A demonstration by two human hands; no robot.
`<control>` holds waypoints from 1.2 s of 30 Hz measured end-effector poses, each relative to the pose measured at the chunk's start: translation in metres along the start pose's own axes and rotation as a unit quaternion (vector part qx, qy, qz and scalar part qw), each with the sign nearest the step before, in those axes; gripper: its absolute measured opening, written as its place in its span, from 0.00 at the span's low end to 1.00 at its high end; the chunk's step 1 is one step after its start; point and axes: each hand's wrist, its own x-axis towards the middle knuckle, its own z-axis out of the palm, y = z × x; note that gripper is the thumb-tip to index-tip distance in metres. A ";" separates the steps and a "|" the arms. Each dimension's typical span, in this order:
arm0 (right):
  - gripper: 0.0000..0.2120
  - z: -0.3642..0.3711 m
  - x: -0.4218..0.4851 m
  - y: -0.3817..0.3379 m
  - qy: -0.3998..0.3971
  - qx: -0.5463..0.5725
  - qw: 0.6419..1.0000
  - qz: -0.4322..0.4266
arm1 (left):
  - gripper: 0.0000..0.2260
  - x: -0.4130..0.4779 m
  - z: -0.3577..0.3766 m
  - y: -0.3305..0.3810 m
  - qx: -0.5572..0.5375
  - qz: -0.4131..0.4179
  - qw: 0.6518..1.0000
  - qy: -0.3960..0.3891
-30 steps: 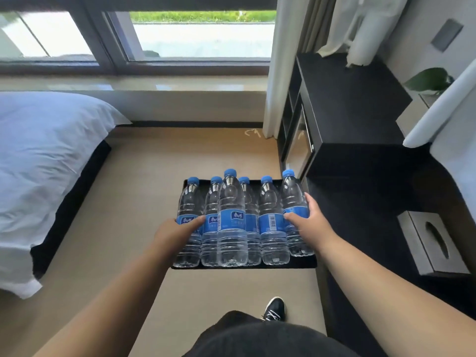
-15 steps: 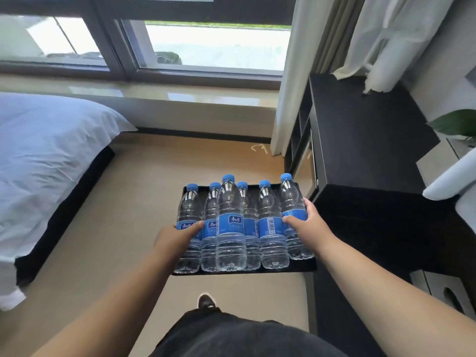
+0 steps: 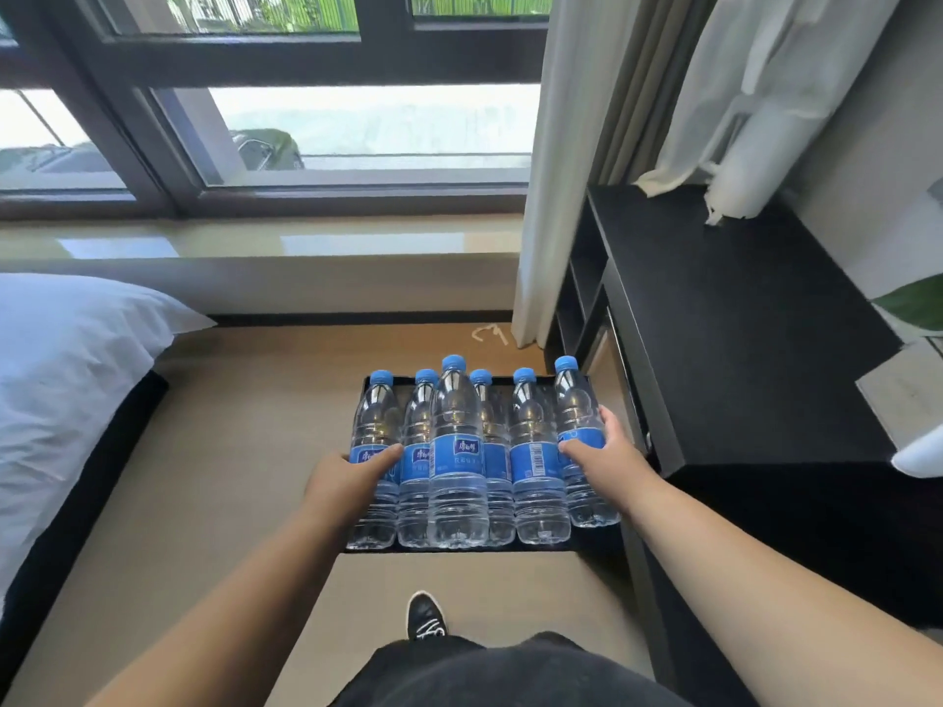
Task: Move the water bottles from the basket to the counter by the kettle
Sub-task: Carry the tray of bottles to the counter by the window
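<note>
Bottles (image 3: 457, 451) clamped between hands (image 3: 352, 482) — counter (image 3: 740, 318) rightward.

A hotel-style bedroom: a bed (image 3: 66, 390) with white linen stands at the left, a wide window (image 3: 316, 125) with pale curtains (image 3: 566, 160) behind, and a dark counter (image 3: 740, 324) along the right wall.

We see a bed with white bedding (image 3: 66, 390) on a dark base at the left, a tan carpeted floor (image 3: 240, 451) beside it, and a wide dark-framed window (image 3: 286, 119) above a glossy pale sill (image 3: 255, 239). Pale curtains (image 3: 566, 160) hang at the right. A green leaf (image 3: 916, 301) shows at the right edge, and a black shoe with white laces (image 3: 426, 614) rests on the floor below.
</note>
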 end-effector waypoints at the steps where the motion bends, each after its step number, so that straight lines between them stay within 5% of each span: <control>1: 0.39 0.004 0.007 -0.010 0.003 0.005 1.000 0.004 | 0.18 0.013 -0.003 0.010 0.008 0.000 1.000 -0.005; 14: 0.39 0.049 0.129 -0.104 0.045 0.047 0.998 0.015 | 0.15 0.153 -0.033 0.128 0.045 0.020 0.998 -0.029; 28: 0.42 -0.017 0.292 -0.166 0.067 0.037 0.996 0.049 | 0.19 0.286 0.057 0.250 0.082 0.018 0.996 -0.038; 32: 0.26 -0.066 0.323 -0.185 0.098 0.016 0.993 0.066 | 0.20 0.310 0.106 0.292 0.098 0.030 0.993 -0.054; 36: 0.26 -0.113 0.346 -0.191 0.133 0.019 0.989 0.068 | 0.21 0.324 0.156 0.324 0.110 0.038 0.990 -0.082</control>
